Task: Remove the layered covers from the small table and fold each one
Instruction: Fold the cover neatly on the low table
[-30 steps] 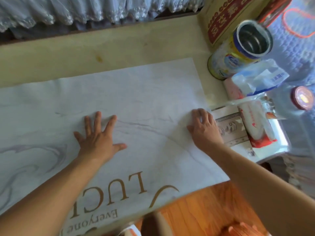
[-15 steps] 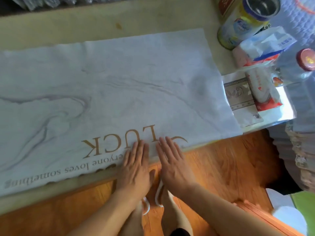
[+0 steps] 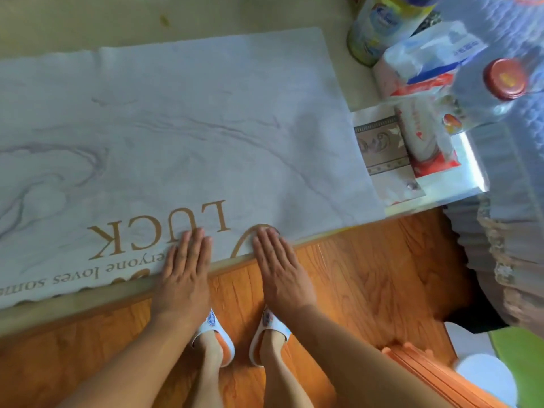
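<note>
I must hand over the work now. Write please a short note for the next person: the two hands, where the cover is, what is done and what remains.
Left hand: flat, fingers straight, pressing the near edge of the marble-print cover.
Right hand: the same, flat on that edge beside the left, apart from it.
Cover: spread flat over the table, gold "LUCK" print toward you.
Right end of the table: milk tin, wipe packs and a red-capped bottle, off the cover.
Done: no fold visible.
Left: lift and fold this cover. I cannot tell whether others lie beneath.
</note>
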Demonstrator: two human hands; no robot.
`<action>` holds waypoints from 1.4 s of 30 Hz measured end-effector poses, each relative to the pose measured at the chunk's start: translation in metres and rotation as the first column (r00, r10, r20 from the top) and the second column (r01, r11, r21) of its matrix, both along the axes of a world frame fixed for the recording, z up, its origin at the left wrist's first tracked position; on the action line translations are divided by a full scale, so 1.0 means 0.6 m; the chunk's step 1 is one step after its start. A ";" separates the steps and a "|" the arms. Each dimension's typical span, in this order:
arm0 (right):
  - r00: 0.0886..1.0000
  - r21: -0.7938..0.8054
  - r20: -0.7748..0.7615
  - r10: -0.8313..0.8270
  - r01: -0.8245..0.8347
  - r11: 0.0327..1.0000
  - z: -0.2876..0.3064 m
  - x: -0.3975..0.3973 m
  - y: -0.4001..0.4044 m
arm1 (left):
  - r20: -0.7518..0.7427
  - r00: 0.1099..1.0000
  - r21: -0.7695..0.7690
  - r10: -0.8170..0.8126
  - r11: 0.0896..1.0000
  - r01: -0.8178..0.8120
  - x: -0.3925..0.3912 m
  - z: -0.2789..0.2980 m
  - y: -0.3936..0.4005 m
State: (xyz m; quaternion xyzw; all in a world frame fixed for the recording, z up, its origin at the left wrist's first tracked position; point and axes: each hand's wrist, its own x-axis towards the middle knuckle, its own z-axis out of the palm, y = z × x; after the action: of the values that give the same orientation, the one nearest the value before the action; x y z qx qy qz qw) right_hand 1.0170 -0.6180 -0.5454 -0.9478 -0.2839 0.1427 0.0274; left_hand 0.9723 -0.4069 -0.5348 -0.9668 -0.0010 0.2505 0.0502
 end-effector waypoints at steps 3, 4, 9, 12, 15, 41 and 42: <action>0.991 -0.072 0.018 -0.133 0.134 0.988 0.003 0.046 -0.144 | 0.033 0.999 0.035 -0.042 0.999 0.040 0.000 0.000 -0.003; 0.990 -0.103 0.015 -0.140 0.140 0.985 0.006 0.062 -0.178 | 0.074 0.996 0.034 -0.052 0.998 0.050 0.000 -0.002 -0.003; 0.973 -0.128 -0.010 -0.230 0.227 0.966 0.007 0.063 -0.201 | 0.105 0.991 0.032 -0.083 0.996 0.080 -0.004 -0.006 0.005; 0.948 -0.151 0.003 -0.317 0.314 0.937 0.002 0.050 -0.203 | 0.055 0.998 0.060 -0.030 0.998 0.027 -0.003 -0.008 0.000; 0.946 -0.136 -0.030 -0.323 0.317 0.939 0.007 0.050 -0.202 | -0.029 0.996 0.056 0.085 0.995 -0.083 0.017 0.010 -0.044; -0.107 0.056 -0.736 -0.668 0.974 -0.218 0.058 0.079 0.049 | 0.018 0.999 -0.111 -0.043 0.993 0.045 0.026 0.006 -0.151; -0.097 0.063 -0.720 -0.687 0.977 -0.204 0.060 0.080 0.054 | 0.022 0.999 -0.127 -0.042 0.991 0.045 0.028 0.007 -0.152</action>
State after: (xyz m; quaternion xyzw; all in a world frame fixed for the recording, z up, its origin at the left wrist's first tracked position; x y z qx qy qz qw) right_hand 1.0652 -0.5855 -0.5097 -0.7181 0.4616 0.1865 0.4863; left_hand 0.9890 -0.4982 -0.5305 -0.9702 0.0356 0.2397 -0.0063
